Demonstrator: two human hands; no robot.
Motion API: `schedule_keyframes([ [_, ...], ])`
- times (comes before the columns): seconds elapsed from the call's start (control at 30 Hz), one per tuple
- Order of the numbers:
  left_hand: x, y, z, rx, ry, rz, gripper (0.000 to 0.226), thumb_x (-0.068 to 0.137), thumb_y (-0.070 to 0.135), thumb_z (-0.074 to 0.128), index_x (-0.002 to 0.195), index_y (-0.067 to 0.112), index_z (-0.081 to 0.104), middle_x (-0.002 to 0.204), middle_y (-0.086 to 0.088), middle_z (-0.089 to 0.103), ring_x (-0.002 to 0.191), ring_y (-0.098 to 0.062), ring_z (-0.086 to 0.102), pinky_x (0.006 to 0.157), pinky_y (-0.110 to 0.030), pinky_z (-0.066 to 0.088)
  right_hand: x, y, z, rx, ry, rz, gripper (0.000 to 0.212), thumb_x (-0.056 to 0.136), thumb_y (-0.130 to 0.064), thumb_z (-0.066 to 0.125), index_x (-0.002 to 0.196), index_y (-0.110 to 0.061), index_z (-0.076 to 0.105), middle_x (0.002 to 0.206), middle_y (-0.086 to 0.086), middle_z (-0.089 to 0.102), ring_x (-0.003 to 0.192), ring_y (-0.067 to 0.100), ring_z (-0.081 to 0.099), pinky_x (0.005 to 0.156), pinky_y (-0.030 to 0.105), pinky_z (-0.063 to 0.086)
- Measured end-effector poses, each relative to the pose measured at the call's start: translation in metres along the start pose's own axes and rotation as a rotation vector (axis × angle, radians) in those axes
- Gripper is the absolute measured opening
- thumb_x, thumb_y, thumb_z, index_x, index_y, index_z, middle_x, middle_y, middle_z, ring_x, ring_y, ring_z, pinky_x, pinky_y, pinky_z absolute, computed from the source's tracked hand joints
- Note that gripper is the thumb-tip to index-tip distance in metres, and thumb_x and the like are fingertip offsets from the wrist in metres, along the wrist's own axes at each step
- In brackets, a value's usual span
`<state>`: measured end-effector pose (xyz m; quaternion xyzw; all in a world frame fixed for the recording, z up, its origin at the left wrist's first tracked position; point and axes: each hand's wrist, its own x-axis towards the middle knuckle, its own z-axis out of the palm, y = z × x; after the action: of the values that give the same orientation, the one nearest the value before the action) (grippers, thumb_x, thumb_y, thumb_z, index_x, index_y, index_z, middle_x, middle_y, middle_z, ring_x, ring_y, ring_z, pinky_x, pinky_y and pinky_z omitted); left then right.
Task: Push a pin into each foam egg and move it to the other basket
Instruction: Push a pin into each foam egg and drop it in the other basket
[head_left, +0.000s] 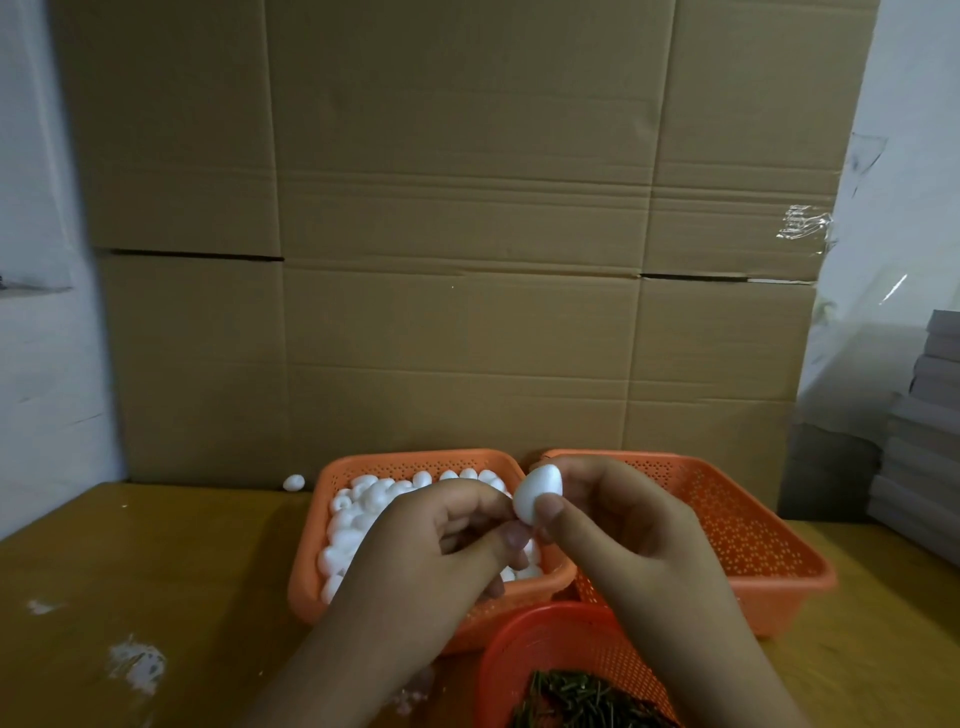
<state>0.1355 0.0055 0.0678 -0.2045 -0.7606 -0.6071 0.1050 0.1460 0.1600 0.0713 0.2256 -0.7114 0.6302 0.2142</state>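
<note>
A white foam egg (537, 491) is held up between the two orange baskets. My right hand (618, 519) pinches it between thumb and fingers. My left hand (441, 540) has its fingers curled, with the thumb and fingertips touching the egg's lower left side; any pin there is hidden. The left basket (306, 571) holds several white foam eggs (358, 514). The right basket (753, 545) shows no eggs in its visible part. A round red basket (524, 644) at the front holds a heap of dark pins (576, 701).
One loose foam egg (294, 482) lies on the wooden table (156, 571) left of the baskets, by the cardboard wall (467, 260). White crumbs (137, 665) dot the table's left front. A stack of grey boards (924, 441) stands at the right.
</note>
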Motion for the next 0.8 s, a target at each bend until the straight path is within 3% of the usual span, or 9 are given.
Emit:
schedule_keyframes([
  [0.1,-0.002,0.001,0.001,-0.002,0.014,0.023,0.014,0.087,0.014,0.067,0.075,0.021,0.071,0.064,0.004,0.07,0.053,-0.001,0.059,0.056,-0.012,0.046,0.001,0.0,0.0,0.02,0.019,-0.016,0.021,0.069,-0.038,0.065,0.084,-0.025,0.073,0.078,-0.002,0.073,0.075,0.011,0.069,0.067,0.017,0.052],
  [0.27,-0.004,-0.001,0.003,0.046,0.064,0.04,0.013,0.087,0.018,0.067,0.074,0.019,0.067,0.063,0.005,0.069,0.053,0.001,0.06,0.056,-0.012,0.046,0.0,0.0,-0.001,-0.016,0.006,-0.03,0.011,0.077,-0.023,0.068,0.086,-0.028,0.071,0.079,-0.003,0.073,0.075,0.008,0.068,0.067,0.016,0.052],
  [0.4,-0.005,-0.001,0.005,0.109,0.091,0.059,0.012,0.086,0.023,0.067,0.074,0.025,0.068,0.066,0.007,0.07,0.053,0.001,0.061,0.057,-0.013,0.048,0.001,-0.001,-0.002,-0.001,0.015,-0.045,0.009,0.075,-0.026,0.067,0.081,-0.022,0.072,0.079,-0.004,0.073,0.076,0.008,0.069,0.067,0.014,0.051],
  [0.5,-0.005,-0.004,0.006,0.261,0.136,0.087,0.008,0.086,0.038,0.06,0.087,0.038,0.068,0.079,0.021,0.069,0.064,0.003,0.064,0.065,-0.012,0.048,0.003,0.0,-0.003,0.029,0.007,-0.022,0.017,0.071,-0.031,0.067,0.084,-0.02,0.072,0.081,-0.002,0.074,0.077,0.009,0.07,0.067,0.015,0.052],
  [0.57,-0.006,-0.006,0.006,0.407,0.127,0.109,0.022,0.082,0.054,0.048,0.101,0.052,0.059,0.094,0.038,0.059,0.077,0.01,0.06,0.071,-0.005,0.042,0.006,0.005,-0.009,0.018,0.069,0.019,0.019,0.07,-0.032,0.068,0.084,-0.02,0.072,0.078,-0.004,0.073,0.073,0.006,0.069,0.061,0.013,0.05],
  [0.67,-0.002,-0.013,0.001,0.587,0.128,0.101,0.038,0.085,0.059,0.041,0.122,0.056,0.048,0.097,0.037,0.056,0.085,0.011,0.056,0.075,-0.004,0.039,0.011,0.023,-0.028,-0.299,0.244,0.069,0.016,0.073,-0.043,0.069,0.082,-0.031,0.068,0.075,-0.011,0.07,0.068,0.001,0.065,0.054,0.013,0.048],
  [0.8,0.008,-0.034,-0.014,0.886,0.167,0.1,0.032,0.094,0.055,0.041,0.124,0.048,0.048,0.101,0.026,0.058,0.087,0.005,0.056,0.072,-0.016,0.046,0.016,0.052,-0.054,-0.798,0.389,0.062,0.013,0.085,-0.049,0.058,0.09,-0.038,0.06,0.071,-0.016,0.064,0.063,-0.002,0.061,0.051,0.021,0.044],
])
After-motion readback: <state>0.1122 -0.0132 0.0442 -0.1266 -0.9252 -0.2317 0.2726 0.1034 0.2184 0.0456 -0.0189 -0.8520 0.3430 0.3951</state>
